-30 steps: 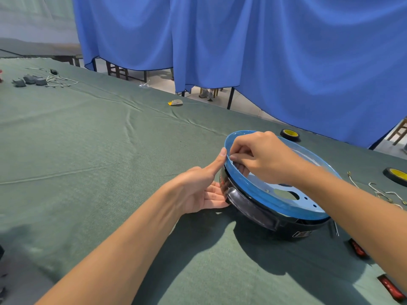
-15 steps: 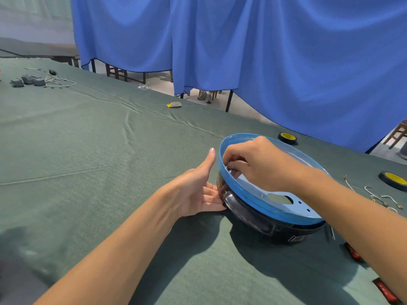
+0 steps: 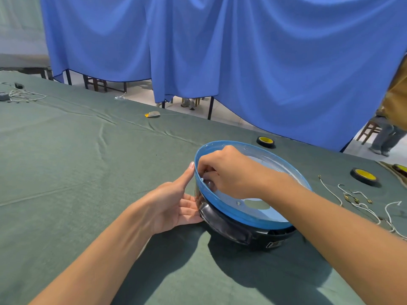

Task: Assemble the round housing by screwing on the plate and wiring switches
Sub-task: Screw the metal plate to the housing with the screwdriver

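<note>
The round housing [image 3: 240,233] has a black body and a blue rim, and lies on the green cloth. Inside it sits a pale plate [image 3: 268,213] with an oval hole. My left hand [image 3: 174,205] rests against the housing's left side with straight fingers, its thumb up along the blue rim. My right hand [image 3: 226,172] reaches inside the rim at the left, fingertips curled and pinching something small against the plate; what they hold is hidden. White wires [image 3: 361,203] with brass terminals lie to the right.
Two black and yellow tape rolls [image 3: 265,141] [image 3: 364,175] lie behind and right of the housing. A small yellow scrap [image 3: 152,114] lies farther back. Wires and dark parts [image 3: 15,94] sit at the far left. A blue curtain hangs behind the table's far edge.
My right hand's fingertips have dipped lower inside the rim at the left. My left hand stays against the housing's side. The view has shifted a little.
</note>
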Motion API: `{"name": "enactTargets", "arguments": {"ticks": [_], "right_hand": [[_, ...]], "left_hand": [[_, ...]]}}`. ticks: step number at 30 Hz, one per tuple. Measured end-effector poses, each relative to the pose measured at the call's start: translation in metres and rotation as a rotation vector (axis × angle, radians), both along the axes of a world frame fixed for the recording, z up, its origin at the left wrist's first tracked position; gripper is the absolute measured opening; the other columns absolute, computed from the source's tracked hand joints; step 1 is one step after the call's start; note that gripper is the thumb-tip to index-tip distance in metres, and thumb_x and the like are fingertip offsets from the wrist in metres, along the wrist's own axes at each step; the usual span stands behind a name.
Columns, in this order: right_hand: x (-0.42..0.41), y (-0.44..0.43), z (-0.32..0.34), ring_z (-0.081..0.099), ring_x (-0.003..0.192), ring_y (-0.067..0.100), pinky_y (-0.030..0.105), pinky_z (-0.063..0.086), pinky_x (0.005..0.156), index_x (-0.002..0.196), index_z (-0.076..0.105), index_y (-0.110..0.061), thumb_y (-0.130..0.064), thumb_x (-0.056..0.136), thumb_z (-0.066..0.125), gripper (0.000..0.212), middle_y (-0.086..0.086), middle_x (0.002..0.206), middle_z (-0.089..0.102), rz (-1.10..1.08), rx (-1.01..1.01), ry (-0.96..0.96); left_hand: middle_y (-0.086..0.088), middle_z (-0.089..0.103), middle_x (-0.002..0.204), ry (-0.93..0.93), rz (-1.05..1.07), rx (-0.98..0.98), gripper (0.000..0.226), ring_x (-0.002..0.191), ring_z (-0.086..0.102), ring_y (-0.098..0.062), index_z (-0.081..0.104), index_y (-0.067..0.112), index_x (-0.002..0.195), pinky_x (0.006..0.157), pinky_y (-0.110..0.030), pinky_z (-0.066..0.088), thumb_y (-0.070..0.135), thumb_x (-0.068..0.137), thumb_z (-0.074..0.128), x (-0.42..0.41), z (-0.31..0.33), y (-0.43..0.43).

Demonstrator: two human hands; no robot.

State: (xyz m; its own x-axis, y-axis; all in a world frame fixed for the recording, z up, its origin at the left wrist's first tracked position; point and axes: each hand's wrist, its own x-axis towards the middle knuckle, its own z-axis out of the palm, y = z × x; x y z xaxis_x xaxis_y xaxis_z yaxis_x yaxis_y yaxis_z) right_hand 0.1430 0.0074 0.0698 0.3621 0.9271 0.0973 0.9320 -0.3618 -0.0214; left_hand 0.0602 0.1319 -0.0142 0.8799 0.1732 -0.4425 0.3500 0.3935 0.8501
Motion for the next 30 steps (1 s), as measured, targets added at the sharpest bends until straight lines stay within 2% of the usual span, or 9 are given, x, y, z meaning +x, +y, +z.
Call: {"name": "enactTargets", "arguments": {"ticks": [5,9,11,15,20,22,25,28,30], "right_hand": [[-0.002,0.003,0.0,0.057,0.076,0.02,0.043,0.051,0.076,0.09,0.07,-0.01,-0.009,0.092,0.049,0.021,0.004,0.082,0.068,-0.006,-0.065,0.014],[0.001,0.001,0.011,0.054,0.073,0.009,0.026,0.046,0.074,0.103,0.067,-0.017,-0.018,0.091,0.056,0.016,-0.015,0.072,0.057,-0.007,-0.051,0.116],[0.002,0.0,0.014,0.061,0.062,0.002,0.022,0.052,0.069,0.09,0.069,-0.018,-0.013,0.089,0.061,0.009,-0.015,0.067,0.063,-0.011,0.008,0.196],[0.002,0.001,0.012,0.063,0.053,0.001,0.021,0.055,0.059,0.074,0.069,-0.018,-0.006,0.089,0.062,0.02,-0.007,0.064,0.067,-0.06,0.028,0.229],[0.0,0.004,0.012,0.066,0.064,0.009,0.031,0.058,0.067,0.081,0.071,-0.012,-0.011,0.092,0.06,0.016,0.002,0.073,0.071,-0.073,-0.023,0.141],[0.0,0.005,0.011,0.066,0.07,0.02,0.04,0.057,0.071,0.077,0.069,-0.008,-0.015,0.094,0.058,0.021,0.008,0.076,0.07,-0.082,-0.028,0.109],[0.001,0.006,0.005,0.06,0.069,0.025,0.038,0.053,0.066,0.068,0.061,-0.011,-0.025,0.096,0.056,0.031,0.007,0.071,0.063,-0.105,-0.055,0.081],[0.001,0.005,-0.006,0.052,0.066,0.025,0.039,0.048,0.065,0.066,0.051,-0.012,-0.031,0.097,0.05,0.037,0.006,0.067,0.052,-0.145,-0.067,0.065],[0.003,0.002,-0.007,0.05,0.064,0.024,0.04,0.047,0.066,0.066,0.056,-0.008,-0.033,0.097,0.05,0.041,0.009,0.065,0.056,-0.129,-0.018,0.094]], "left_hand": [[-0.017,0.068,0.069,0.0,0.01,-0.003,0.085,0.058,0.069,-0.025,0.063,-0.008,0.091,0.058,-0.032,0.059,0.074,0.07,0.063,-0.002,0.002,-0.001],[-0.016,0.067,0.069,0.001,0.016,0.001,0.083,0.054,0.067,-0.023,0.064,-0.007,0.092,0.059,-0.033,0.06,0.074,0.073,0.062,-0.002,0.002,0.0],[-0.016,0.068,0.068,0.004,0.025,0.003,0.082,0.054,0.068,-0.023,0.064,-0.007,0.093,0.059,-0.033,0.06,0.073,0.074,0.062,-0.001,0.002,-0.001],[-0.016,0.068,0.067,0.003,0.027,-0.001,0.081,0.056,0.069,-0.025,0.064,-0.007,0.091,0.06,-0.034,0.06,0.072,0.074,0.063,-0.001,0.002,-0.001],[-0.018,0.07,0.069,0.005,0.012,0.001,0.086,0.06,0.071,-0.026,0.065,-0.008,0.089,0.06,-0.035,0.061,0.075,0.066,0.064,0.0,0.0,0.0],[-0.02,0.07,0.071,0.006,-0.006,-0.007,0.087,0.064,0.073,-0.027,0.072,-0.007,0.075,0.06,-0.034,0.06,0.078,0.06,0.065,0.0,-0.001,0.001],[-0.017,0.07,0.068,-0.003,-0.031,-0.003,0.083,0.058,0.071,-0.025,0.074,-0.001,0.054,0.058,-0.032,0.06,0.081,0.059,0.063,0.0,-0.001,0.001],[-0.018,0.07,0.071,0.0,-0.04,-0.003,0.083,0.061,0.071,-0.026,0.074,-0.001,0.056,0.059,-0.032,0.06,0.081,0.061,0.064,-0.001,-0.001,0.001],[-0.018,0.069,0.071,-0.001,-0.041,-0.003,0.082,0.062,0.071,-0.026,0.075,0.0,0.057,0.06,-0.032,0.06,0.08,0.063,0.065,-0.001,-0.001,0.001]]}}
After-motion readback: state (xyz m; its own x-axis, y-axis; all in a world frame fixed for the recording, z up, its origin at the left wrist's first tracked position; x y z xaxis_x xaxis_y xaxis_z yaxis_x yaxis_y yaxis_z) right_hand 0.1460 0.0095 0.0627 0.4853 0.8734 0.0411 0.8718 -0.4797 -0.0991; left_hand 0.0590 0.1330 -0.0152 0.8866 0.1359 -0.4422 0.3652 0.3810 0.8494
